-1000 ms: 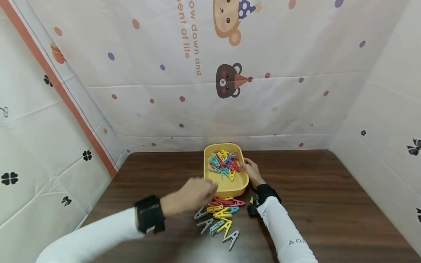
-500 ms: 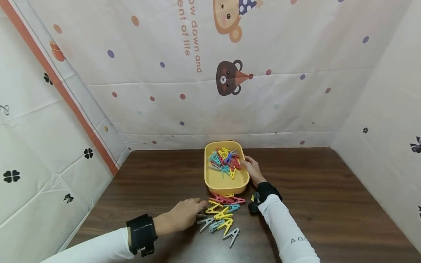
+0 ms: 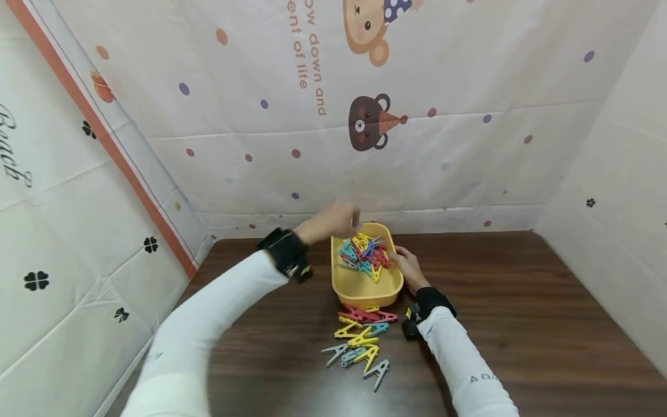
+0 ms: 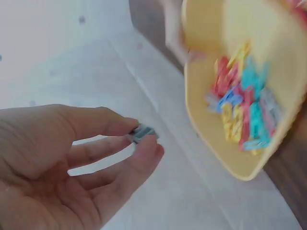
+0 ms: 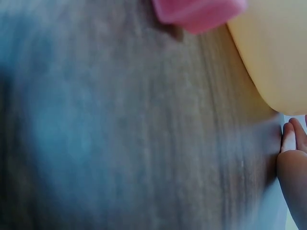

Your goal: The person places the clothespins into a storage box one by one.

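Note:
A yellow tub (image 3: 365, 292) (image 4: 204, 129) stands on the dark wooden table and holds several coloured clothes pegs (image 3: 363, 256) (image 4: 242, 115). My left hand (image 3: 333, 219) (image 4: 76, 158) hovers above the tub's far left corner and pinches a grey peg (image 4: 142, 132) between thumb and fingertips. My right hand (image 3: 408, 267) rests against the tub's right rim; its fingers (image 5: 292, 143) lie beside the tub wall (image 5: 268, 52). A loose heap of pegs (image 3: 361, 341) lies on the table just in front of the tub.
Printed cloth walls close in the table (image 3: 521, 301) at the back, left and right. A pink peg (image 5: 196, 12) shows at the top of the right wrist view.
My left hand picked up a grey peg from the heap in front of the tub and rose with it to above the tub's far left corner. The right hand stayed at the rim.

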Demonstrator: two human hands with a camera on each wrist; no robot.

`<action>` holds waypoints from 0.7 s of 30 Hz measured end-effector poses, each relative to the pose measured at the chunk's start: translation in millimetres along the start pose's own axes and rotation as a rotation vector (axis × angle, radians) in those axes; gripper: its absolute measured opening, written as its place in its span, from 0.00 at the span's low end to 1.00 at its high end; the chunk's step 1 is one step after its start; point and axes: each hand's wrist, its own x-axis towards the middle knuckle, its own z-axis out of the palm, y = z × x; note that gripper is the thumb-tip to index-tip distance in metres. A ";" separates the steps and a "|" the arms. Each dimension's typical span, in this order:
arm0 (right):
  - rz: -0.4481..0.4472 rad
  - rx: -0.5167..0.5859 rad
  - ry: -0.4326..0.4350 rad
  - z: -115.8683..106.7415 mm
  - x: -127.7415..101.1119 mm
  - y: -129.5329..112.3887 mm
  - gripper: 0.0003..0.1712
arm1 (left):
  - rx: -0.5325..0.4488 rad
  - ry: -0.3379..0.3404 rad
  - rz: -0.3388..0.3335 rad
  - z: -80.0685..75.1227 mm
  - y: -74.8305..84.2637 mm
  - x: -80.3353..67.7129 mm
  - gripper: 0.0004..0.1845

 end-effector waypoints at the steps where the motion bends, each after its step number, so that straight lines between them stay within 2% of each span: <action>1: -0.007 -0.003 -0.002 -0.7 0.1 0.0 0.33 | -0.019 0.020 -0.023 -1.9 0.6 16.0 0.03; 3: -0.014 -0.002 -0.003 -1.6 0.3 -0.2 0.33 | -0.054 0.036 -0.086 1.2 0.5 46.1 0.03; 5: -0.021 0.000 0.000 -2.4 -0.3 -1.1 0.33 | -0.085 0.051 -0.157 11.3 -0.6 74.0 0.07; 9: -0.033 0.001 0.008 -2.6 -0.7 -2.0 0.32 | -0.084 0.074 -0.287 46.5 -1.1 114.0 0.02; 10: -0.034 0.000 0.011 -2.3 -0.8 -1.7 0.32 | -0.083 0.077 -0.315 57.3 -1.2 119.8 0.06; 12: -0.035 -0.008 0.018 -0.9 -0.9 -0.6 0.31 | -0.039 0.061 -0.350 78.9 -1.3 127.3 0.18; 14: -0.036 -0.017 0.017 -0.3 -1.6 1.1 0.31 | -0.003 0.037 -0.373 97.7 -2.5 131.8 0.24; 16: -0.037 -0.024 0.019 1.5 -4.6 2.3 0.30 | -0.007 -0.004 -0.397 109.4 -3.8 131.4 0.25; 18: -0.052 -0.033 0.015 2.4 -6.2 3.2 0.29 | 0.011 -0.036 -0.395 114.2 -6.7 130.4 0.23; 20: -0.071 -0.030 0.014 2.5 -6.1 3.2 0.29 | 0.014 -0.046 -0.389 111.1 -9.3 127.4 0.20; 21: -0.083 -0.031 0.017 2.4 -6.0 2.9 0.29 | 0.037 -0.055 -0.365 107.0 -9.9 124.3 0.17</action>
